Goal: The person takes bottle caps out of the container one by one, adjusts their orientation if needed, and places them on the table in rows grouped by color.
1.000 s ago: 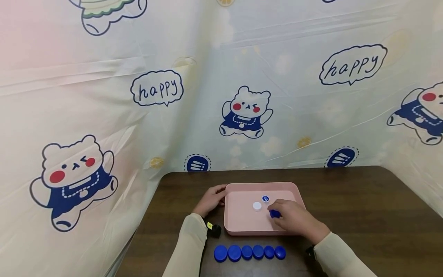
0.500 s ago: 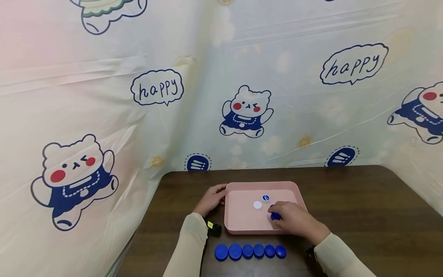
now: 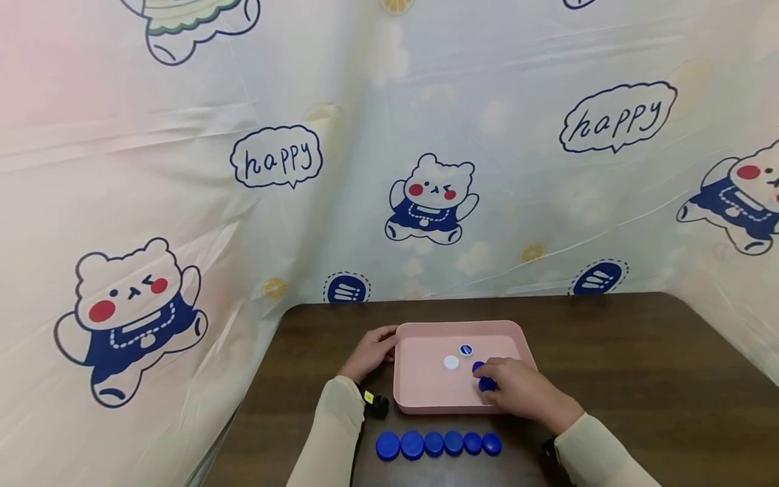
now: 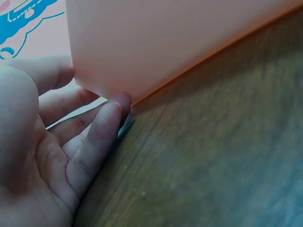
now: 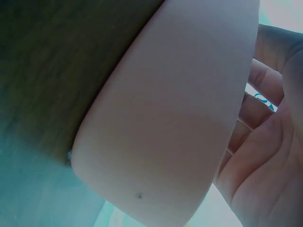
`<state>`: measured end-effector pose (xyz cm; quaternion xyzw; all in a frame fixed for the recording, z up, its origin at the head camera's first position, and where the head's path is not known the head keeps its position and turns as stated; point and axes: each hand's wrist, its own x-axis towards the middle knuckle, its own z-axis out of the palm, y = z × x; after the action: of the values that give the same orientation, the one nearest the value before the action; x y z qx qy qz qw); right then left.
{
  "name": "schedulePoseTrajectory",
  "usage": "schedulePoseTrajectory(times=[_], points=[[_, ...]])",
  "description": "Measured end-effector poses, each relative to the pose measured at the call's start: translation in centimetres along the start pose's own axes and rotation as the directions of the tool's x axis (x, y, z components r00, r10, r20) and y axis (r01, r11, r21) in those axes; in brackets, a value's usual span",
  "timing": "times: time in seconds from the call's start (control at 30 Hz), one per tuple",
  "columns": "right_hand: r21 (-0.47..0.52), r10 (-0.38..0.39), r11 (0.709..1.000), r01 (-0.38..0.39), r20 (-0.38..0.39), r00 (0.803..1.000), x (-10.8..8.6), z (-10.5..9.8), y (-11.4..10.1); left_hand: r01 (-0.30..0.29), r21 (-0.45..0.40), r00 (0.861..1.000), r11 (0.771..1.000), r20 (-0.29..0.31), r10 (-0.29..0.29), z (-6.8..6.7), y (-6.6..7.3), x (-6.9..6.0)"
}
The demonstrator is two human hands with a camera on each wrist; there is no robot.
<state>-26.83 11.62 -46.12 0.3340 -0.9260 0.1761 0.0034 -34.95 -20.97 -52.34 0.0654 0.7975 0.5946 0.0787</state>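
My left hand (image 3: 368, 353) holds the left edge of a shallow pink tray (image 3: 420, 399); in the left wrist view its bent fingers (image 4: 97, 135) meet the tray's outer corner. Over the tray's right part, my right hand (image 3: 520, 385) has a dark blue bottle cap (image 3: 487, 384) between thumb and fingers. Another blue cap (image 3: 478, 366) peeks out just beyond its fingertips. Left of these lie a white cap (image 3: 451, 362) and a small white cap with a blue print (image 3: 466, 350). In the right wrist view the tray wall hides the fingertips and caps.
Several blue caps (image 3: 434, 444) form a row on the dark wooden table (image 3: 621, 379) in front of the tray, larger at the left and smaller at the right. A printed cloth (image 3: 523, 189) hangs behind and beside the table.
My right hand has shifted slightly towards me with the blue cap, and the other blue cap now shows beyond the fingers. My left hand stays at the tray's edge.
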Motion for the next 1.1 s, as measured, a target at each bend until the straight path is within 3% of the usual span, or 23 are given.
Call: schedulePoseTrajectory(times=[0.5, 1.1], points=[[0.01, 0.062, 0.998, -0.062, 0.015, 0.998, -1.2, -1.1, -0.7, -0.007, -0.001, 1.0, 1.0, 0.009, 0.007, 0.1, -0.1, 0.3], [-0.016, -0.031, 0.999, 0.03, -0.064, 0.997, -4.2, -2.2, -1.0, -0.019, 0.017, 1.0, 1.0, 0.0, 0.019, 0.0, -0.1, 0.1]])
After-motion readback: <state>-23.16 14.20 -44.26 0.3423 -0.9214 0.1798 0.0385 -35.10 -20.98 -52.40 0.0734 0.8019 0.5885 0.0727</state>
